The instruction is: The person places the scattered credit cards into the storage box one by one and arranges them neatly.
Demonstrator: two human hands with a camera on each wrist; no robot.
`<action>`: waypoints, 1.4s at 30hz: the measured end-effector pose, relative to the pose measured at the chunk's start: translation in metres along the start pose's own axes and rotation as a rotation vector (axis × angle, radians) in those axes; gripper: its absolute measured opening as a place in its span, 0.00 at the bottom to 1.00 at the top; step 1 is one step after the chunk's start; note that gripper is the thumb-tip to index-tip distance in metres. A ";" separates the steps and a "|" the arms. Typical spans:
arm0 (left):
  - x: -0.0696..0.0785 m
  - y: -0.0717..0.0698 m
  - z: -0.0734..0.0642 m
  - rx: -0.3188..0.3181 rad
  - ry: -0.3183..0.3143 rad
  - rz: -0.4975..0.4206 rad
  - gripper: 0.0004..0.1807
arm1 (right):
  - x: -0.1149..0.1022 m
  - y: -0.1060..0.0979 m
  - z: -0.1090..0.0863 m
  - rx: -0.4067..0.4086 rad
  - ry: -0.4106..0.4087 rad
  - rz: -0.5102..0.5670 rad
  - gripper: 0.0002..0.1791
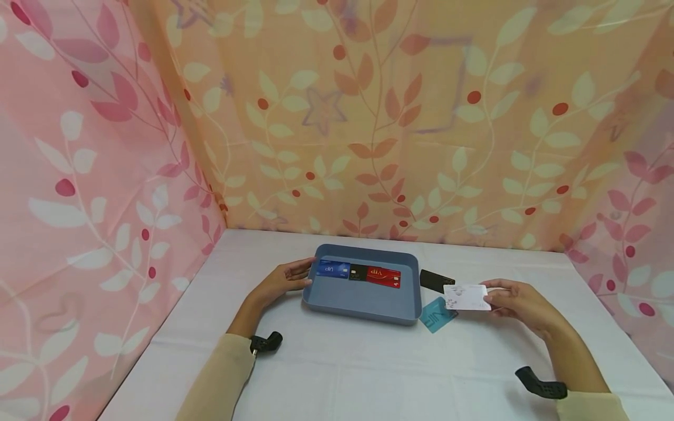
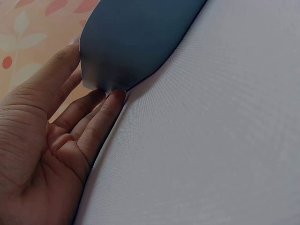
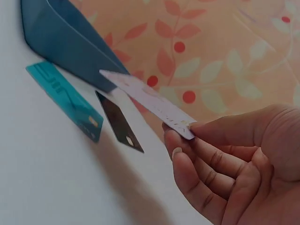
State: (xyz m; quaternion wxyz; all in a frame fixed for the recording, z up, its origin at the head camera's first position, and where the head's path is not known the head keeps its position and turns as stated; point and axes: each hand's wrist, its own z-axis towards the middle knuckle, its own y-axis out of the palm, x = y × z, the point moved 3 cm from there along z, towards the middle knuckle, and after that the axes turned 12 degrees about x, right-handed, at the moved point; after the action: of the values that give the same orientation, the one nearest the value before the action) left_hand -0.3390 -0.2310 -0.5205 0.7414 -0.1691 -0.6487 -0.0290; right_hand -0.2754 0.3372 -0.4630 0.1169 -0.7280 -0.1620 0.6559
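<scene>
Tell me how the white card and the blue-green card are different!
The white card is pale with small marks, but the blue-green card is brightly coloured with big marks. The right hand pinches the white card above the table; the blue-green card lies on it. Both are thin, flat and outside the tray.

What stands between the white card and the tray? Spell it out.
Only the raised wall of the tray stands before the white card; the black card and teal card lie on the table between, probably easily passed over.
</scene>
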 end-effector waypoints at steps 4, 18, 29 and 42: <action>-0.001 0.000 0.000 0.005 -0.011 -0.011 0.37 | -0.015 0.009 -0.005 0.014 -0.001 0.017 0.33; -0.001 0.001 -0.001 0.010 -0.009 -0.006 0.38 | -0.043 0.044 -0.014 -0.025 -0.032 0.110 0.33; -0.002 0.001 0.001 0.006 0.006 -0.029 0.37 | -0.061 0.066 -0.026 -0.025 -0.060 0.199 0.31; 0.000 0.001 0.000 0.005 -0.005 -0.028 0.36 | -0.071 0.095 -0.025 -0.031 -0.064 0.216 0.32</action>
State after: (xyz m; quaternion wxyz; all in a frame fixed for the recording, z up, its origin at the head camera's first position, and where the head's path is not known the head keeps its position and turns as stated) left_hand -0.3391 -0.2302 -0.5203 0.7399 -0.1585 -0.6528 -0.0373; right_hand -0.2487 0.2235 -0.4317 0.0289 -0.7215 -0.0962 0.6851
